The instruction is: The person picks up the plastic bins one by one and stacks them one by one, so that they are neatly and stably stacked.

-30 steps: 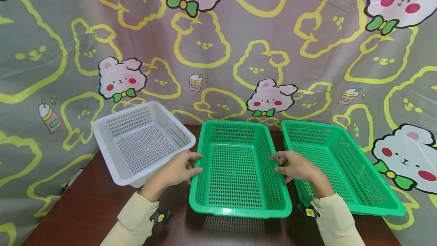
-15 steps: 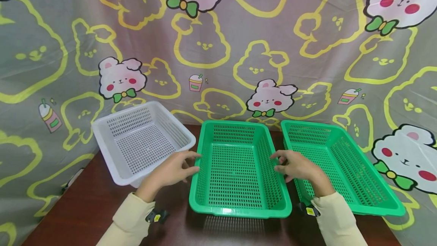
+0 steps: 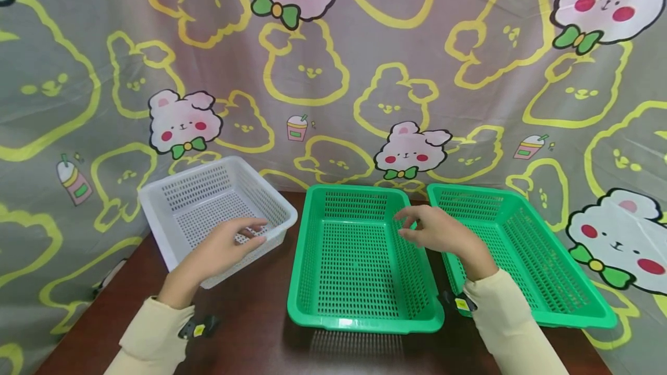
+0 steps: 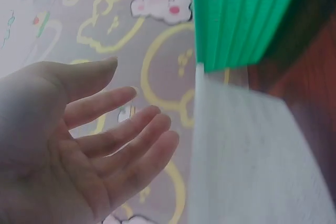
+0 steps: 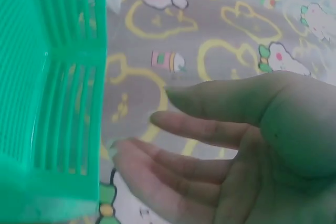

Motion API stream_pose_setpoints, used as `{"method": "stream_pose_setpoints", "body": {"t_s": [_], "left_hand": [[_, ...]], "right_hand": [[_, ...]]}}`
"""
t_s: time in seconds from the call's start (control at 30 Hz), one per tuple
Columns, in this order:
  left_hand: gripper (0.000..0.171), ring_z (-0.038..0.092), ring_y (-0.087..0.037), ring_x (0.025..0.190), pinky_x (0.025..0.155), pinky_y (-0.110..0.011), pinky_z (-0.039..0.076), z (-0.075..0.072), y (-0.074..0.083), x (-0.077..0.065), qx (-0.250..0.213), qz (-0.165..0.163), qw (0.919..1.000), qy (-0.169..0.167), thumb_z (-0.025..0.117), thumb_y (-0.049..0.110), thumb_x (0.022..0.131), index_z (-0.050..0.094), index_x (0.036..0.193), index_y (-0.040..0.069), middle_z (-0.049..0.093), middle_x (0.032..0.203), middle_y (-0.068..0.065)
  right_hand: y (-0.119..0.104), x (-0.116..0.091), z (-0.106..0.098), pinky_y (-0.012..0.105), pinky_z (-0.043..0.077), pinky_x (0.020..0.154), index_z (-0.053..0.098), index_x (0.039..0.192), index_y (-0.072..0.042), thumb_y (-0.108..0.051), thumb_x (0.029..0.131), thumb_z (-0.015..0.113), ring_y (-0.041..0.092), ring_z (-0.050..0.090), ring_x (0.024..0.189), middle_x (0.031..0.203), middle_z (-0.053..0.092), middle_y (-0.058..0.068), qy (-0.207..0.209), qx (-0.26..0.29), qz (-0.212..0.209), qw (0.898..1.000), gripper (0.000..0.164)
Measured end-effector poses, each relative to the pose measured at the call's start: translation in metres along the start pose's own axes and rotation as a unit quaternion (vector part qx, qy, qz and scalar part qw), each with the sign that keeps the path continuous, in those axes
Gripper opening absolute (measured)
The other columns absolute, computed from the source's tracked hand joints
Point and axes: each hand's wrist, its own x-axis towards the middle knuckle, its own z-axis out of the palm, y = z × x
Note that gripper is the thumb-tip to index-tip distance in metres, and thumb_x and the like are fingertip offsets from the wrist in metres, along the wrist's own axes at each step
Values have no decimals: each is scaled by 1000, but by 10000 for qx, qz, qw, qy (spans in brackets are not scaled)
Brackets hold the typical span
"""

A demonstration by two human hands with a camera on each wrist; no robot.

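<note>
A white plastic basket (image 3: pixel 264 194) stands tilted at an angle on the left. My left hand (image 3: pixel 221 247) hovers over its near rim with relaxed, spread fingers; in the left wrist view the hand (image 4: pixel 89 129) holds nothing. In the middle lies a green rectangular basket (image 3: pixel 356 271) with nothing in it. Above its right side is my right hand (image 3: pixel 440 233), its fingers loosely bent and apart. The right wrist view shows that hand (image 5: pixel 236 150) a little away from a green basket's wall (image 5: pixel 68 114), gripping nothing.
A second green basket (image 3: pixel 542 259) stands on the right, close to the right forearm. All three baskets rest on a dark red-brown table (image 3: pixel 250 328). Behind it hangs a grey curtain (image 3: pixel 339 103) printed with rabbits.
My left hand has left the middle basket's left rim and moved left over the white basket. The right hand has risen off the right rim and shifted slightly inward. The baskets have stayed put.
</note>
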Motion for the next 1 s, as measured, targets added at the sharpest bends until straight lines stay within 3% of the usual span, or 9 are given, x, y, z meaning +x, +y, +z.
{"method": "stream_pose_setpoints", "body": {"t_s": [0.2, 0.37, 0.5, 0.6, 0.83, 1.0], "left_hand": [[41, 65, -42, 122, 94, -57, 58, -29, -19, -8, 284, -51, 9993, 223, 68, 21, 100, 65, 135, 0, 67, 135, -22], [46, 59, -47, 127, 96, -62, 55, -51, -41, -11, 510, -123, 9976, 447, 68, 22, 101, 61, 136, -6, 63, 137, -30], [48, 57, -52, 126, 96, -66, 53, -66, -64, -13, 621, -415, 9955, 588, 67, 20, 101, 58, 138, -10, 60, 137, -36], [51, 54, -58, 125, 95, -70, 50, -76, -82, -13, 705, -700, 9925, 709, 66, 20, 101, 54, 140, -12, 55, 138, -40], [53, 42, -69, 126, 96, -79, 42, -92, -116, -18, 765, -1300, 9844, 905, 63, 17, 102, 48, 142, -15, 46, 139, -47], [55, 41, -69, 123, 97, -81, 38, -99, -132, -21, 944, -1591, 9769, 1071, 64, 12, 99, 45, 141, -19, 44, 137, -49]], "right_hand": [[-12, 33, 1, 32, 62, 75, 65, 133, -7, -19, 102, 65, 13, 73, 82, 126, 68, 17, 48, 536, -455, 9975, 33], [-25, 65, 7, 35, 62, 81, 67, 131, -10, -21, 102, 66, 22, 74, 96, 128, 68, 13, 240, 826, -873, 9925, 31], [-38, 90, 16, 40, 61, 89, 68, 130, -11, -22, 102, 65, 32, 71, 112, 130, 69, 12, 369, 908, -1081, 9893, 30], [-46, 108, 28, 42, 61, 90, 68, 130, -10, -20, 103, 64, 33, 70, 115, 133, 68, 13, 456, 1018, -1207, 9864, 29], [-67, 134, 56, 38, 61, 91, 68, 130, -7, -19, 103, 64, 32, 69, 117, 135, 67, 14, 404, 1326, -1061, 9846, 30], [-80, 154, 66, 37, 59, 92, 69, 128, -10, -20, 103, 64, 28, 69, 114, 130, 69, 10, 384, 1357, -948, 9855, 28]]}}
